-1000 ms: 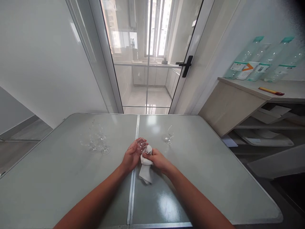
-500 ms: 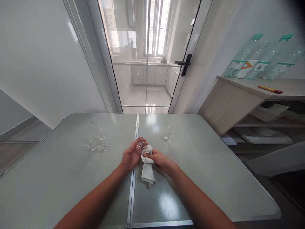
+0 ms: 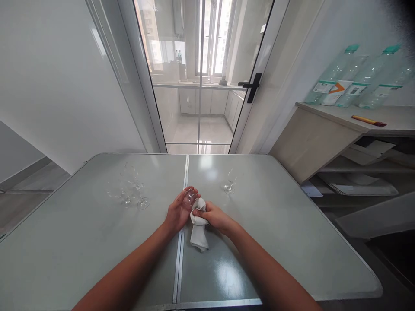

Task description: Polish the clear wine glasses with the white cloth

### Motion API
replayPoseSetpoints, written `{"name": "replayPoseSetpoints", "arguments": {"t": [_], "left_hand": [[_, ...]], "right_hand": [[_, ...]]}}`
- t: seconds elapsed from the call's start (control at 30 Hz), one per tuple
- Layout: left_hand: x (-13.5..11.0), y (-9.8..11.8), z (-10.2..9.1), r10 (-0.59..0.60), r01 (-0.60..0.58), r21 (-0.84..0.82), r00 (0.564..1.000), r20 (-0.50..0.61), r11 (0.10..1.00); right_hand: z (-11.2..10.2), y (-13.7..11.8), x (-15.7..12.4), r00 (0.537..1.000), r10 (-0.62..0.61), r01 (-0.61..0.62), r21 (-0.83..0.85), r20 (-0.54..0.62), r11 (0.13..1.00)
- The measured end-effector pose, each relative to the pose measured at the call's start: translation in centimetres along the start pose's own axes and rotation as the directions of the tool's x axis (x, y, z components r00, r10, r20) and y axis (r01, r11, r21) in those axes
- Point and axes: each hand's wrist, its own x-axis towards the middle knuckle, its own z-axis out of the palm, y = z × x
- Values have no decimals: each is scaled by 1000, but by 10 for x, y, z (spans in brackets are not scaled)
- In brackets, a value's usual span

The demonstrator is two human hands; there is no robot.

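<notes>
I stand at a pale grey-green table (image 3: 97, 242) with a metal seam down its middle. My left hand (image 3: 177, 214) is curled around a clear glass (image 3: 190, 198) held just over that seam. My right hand (image 3: 214, 216) is closed on a white cloth (image 3: 198, 229), pressing it against the glass while its tail hangs onto the table. A cluster of stemmed glasses (image 3: 129, 192) stands to my left, and a lone glass (image 3: 230, 183) to my right. Ahead is a glass door (image 3: 201, 86) with a black handle (image 3: 253, 86). On the wooden shelf unit (image 3: 324, 134) are green-capped plastic bottles (image 3: 350, 80); their labels are too small to read.
</notes>
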Motion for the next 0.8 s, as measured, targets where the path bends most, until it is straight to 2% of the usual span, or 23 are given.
{"name": "replayPoseSetpoints", "arguments": {"t": [0.07,0.17,0.27,0.5,0.8], "left_hand": [[1,0,0,11,-11,-3,1000,-7,1000],[1,0,0,32,-32,-4,999,9,999],[1,0,-1,31,-31,-8,999,27,999],[1,-2,-1,71,-72,31,997,35,997],[1,-1,0,74,-74,62,997,10,995]], "right_hand": [[1,2,1,999,-49,51,-95,20,994],[4,2,1,982,-187,172,-280,-28,944],[6,0,0,971,-237,207,-373,-36,905],[5,-3,-2,970,-244,224,-428,8,875],[6,-6,-4,964,-267,240,-435,0,868]]}}
